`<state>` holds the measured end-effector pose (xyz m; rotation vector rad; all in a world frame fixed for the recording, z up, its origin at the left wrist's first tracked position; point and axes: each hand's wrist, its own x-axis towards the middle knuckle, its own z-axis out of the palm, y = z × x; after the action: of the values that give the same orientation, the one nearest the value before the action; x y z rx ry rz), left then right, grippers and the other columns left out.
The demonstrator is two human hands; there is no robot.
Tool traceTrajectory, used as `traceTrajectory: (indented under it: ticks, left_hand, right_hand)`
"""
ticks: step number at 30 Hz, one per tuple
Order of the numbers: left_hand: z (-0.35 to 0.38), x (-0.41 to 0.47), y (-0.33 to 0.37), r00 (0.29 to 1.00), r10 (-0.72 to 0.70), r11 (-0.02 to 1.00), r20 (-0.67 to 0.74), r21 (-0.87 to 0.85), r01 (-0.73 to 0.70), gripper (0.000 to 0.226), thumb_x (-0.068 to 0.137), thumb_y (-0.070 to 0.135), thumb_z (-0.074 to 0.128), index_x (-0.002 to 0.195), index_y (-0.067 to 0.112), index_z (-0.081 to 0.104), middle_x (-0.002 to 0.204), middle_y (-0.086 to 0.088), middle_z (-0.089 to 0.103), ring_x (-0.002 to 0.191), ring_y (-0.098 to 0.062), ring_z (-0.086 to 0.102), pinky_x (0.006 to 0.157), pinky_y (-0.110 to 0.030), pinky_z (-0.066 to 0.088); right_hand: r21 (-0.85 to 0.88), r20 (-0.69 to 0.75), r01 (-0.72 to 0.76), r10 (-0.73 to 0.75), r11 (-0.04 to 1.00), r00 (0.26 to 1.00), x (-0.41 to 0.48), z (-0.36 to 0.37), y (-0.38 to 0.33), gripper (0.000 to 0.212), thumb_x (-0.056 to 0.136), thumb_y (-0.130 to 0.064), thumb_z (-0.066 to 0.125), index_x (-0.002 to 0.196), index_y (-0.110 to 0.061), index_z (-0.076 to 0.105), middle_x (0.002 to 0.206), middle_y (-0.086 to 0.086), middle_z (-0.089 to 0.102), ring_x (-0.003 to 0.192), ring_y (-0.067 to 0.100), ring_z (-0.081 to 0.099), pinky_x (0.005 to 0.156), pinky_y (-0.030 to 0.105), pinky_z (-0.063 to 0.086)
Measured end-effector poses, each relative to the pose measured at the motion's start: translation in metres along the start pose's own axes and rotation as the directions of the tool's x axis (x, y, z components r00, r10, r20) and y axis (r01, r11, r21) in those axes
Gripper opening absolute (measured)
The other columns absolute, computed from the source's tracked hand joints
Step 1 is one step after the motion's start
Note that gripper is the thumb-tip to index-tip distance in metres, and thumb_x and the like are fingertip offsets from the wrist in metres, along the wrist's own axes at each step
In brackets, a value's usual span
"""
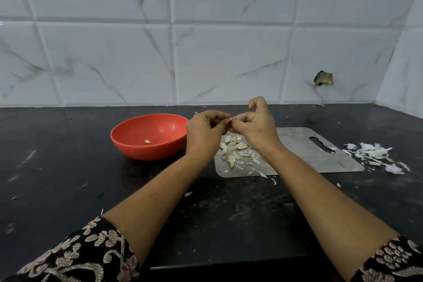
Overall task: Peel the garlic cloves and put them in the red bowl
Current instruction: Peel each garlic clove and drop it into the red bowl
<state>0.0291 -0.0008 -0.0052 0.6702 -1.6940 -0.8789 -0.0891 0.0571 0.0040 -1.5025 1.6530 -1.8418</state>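
Pinching garlic clove point(229, 122), apparently crosswise, between left hand point(203, 135) and right hand point(254, 129)

A home kitchen, by its fittings: the back wall is faced with glossy white marble-patterned tiles point(229, 59) veined in grey; below runs a black polished stone countertop point(68, 178); on it sit a flat steel cutting board point(297, 142) with a handle slot, a round red plastic bowl point(146, 151), loose garlic cloves point(235, 146) and papery white garlic skins point(375, 155).

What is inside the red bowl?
One small garlic clove lies at the bottom of the red bowl. The left hand covers its right edge, so that part is hidden.
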Motion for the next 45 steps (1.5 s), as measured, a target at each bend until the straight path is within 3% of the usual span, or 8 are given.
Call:
traceTrajectory:
  ticks: [5,9,14,20,26,29,36,45]
  left_hand:
    - [0.003,-0.002,0.000,1.000,0.023,0.998,-0.021,0.057,-0.022,0.019,0.092,0.008,0.060,0.103,0.016,0.073,0.079,0.003,0.073,0.071,-0.008,0.070,0.074,-0.027,0.059]
    - [0.002,-0.003,0.002,0.996,-0.084,0.987,0.003,-0.137,0.084,0.026,0.094,-0.001,0.051,0.093,0.015,0.071,0.074,-0.004,0.071,0.065,-0.011,0.068,0.071,-0.027,0.059]
    - [-0.002,-0.002,0.004,0.974,-0.186,0.879,0.131,-0.421,0.224,0.010,0.090,0.001,0.064,0.094,0.008,0.069,0.079,-0.011,0.071,0.069,-0.014,0.068,0.070,-0.021,0.057]
    - [-0.005,0.007,0.002,0.966,-0.245,0.787,0.083,-0.564,0.248,0.018,0.089,-0.003,0.062,0.107,0.001,0.061,0.085,-0.009,0.070,0.070,-0.011,0.068,0.068,-0.019,0.057]
    - [-0.004,0.006,-0.002,0.957,-0.225,0.826,0.180,-0.485,0.286,0.013,0.089,-0.004,0.062,0.096,0.005,0.068,0.087,-0.008,0.071,0.076,-0.010,0.068,0.069,-0.016,0.055]
    - [-0.004,0.005,-0.004,0.956,-0.212,0.849,0.202,-0.446,0.283,0.015,0.088,-0.005,0.063,0.096,0.007,0.070,0.081,-0.004,0.070,0.078,-0.010,0.067,0.071,-0.017,0.055]
    - [-0.001,0.002,-0.003,0.966,-0.203,0.903,0.163,-0.349,0.249,0.030,0.084,-0.004,0.069,0.111,0.006,0.064,0.080,-0.007,0.072,0.076,-0.015,0.070,0.069,-0.022,0.056]
    - [-0.002,0.003,-0.003,0.974,-0.185,0.910,0.128,-0.352,0.219,0.014,0.080,-0.002,0.073,0.087,0.008,0.068,0.068,-0.004,0.072,0.070,-0.015,0.071,0.067,-0.023,0.055]
  right_hand:
    - [-0.116,-0.060,0.043,-0.050,0.992,0.997,-0.002,0.004,-0.002,0.046,0.080,-0.005,0.070,0.086,-0.026,0.030,0.072,0.011,0.072,0.072,0.030,0.070,0.076,0.046,0.058]
    - [-0.126,-0.089,0.048,-0.059,0.991,0.994,0.000,0.005,0.000,0.042,0.077,-0.007,0.064,0.084,-0.035,0.034,0.073,0.017,0.070,0.073,0.039,0.067,0.075,0.052,0.056]
    - [0.099,-0.005,0.004,-0.003,0.995,1.000,0.000,-0.002,-0.004,0.027,0.084,0.001,0.065,0.091,-0.017,0.046,0.078,0.016,0.073,0.073,0.027,0.073,0.081,0.040,0.060]
    - [0.133,0.011,-0.047,0.046,0.990,0.999,0.005,-0.009,-0.006,0.015,0.087,0.004,0.062,0.084,-0.011,0.065,0.077,0.012,0.070,0.070,0.018,0.068,0.072,0.029,0.059]
    - [-0.280,0.210,-0.137,0.200,0.950,0.957,0.006,-0.026,-0.004,0.019,0.087,0.002,0.060,0.087,-0.011,0.074,0.075,0.009,0.073,0.066,0.011,0.068,0.061,0.019,0.054]
    - [-0.428,0.263,-0.070,0.198,0.901,0.944,0.005,-0.026,-0.003,0.013,0.083,-0.001,0.067,0.088,-0.012,0.074,0.072,0.006,0.071,0.065,0.014,0.068,0.060,0.022,0.055]
    - [-0.242,0.190,-0.002,0.050,0.970,0.981,0.006,-0.019,-0.007,0.016,0.093,-0.004,0.060,0.101,-0.008,0.073,0.082,0.005,0.073,0.067,0.008,0.068,0.065,0.024,0.058]
    - [-0.310,0.177,0.173,-0.122,0.935,0.977,0.004,-0.014,-0.006,0.016,0.090,-0.006,0.064,0.102,-0.009,0.074,0.078,0.003,0.073,0.066,0.009,0.070,0.067,0.020,0.058]
